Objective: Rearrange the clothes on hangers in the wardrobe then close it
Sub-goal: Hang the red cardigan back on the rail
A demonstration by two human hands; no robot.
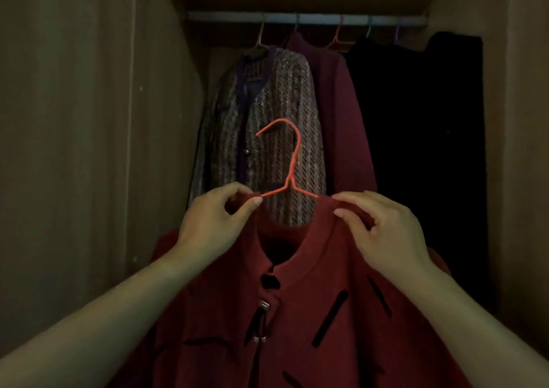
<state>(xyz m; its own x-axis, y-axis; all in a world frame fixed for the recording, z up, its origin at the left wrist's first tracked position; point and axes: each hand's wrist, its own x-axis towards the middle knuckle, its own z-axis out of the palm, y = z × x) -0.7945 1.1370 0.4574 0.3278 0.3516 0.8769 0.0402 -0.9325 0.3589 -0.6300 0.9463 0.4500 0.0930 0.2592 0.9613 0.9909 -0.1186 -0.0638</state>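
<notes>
I hold a red jacket (297, 313) with black slash marks and a metal clasp up in front of the open wardrobe. It sits on an orange wire hanger (289, 165), whose hook points up and left, free of the rail. My left hand (214, 224) pinches the collar at the hanger's left shoulder. My right hand (383, 233) pinches the collar at the right shoulder. Behind, a grey rail (306, 19) carries a patterned knit cardigan (267, 132), a dark red garment (347, 114) and black clothes (421, 138).
The wardrobe's wooden left wall (166, 120) and right wall (499, 150) close in the hanging space. An open door panel (59, 150) stands at the left. Several hanger hooks sit along the rail; an orange one (337, 35) is between the dark red and black garments.
</notes>
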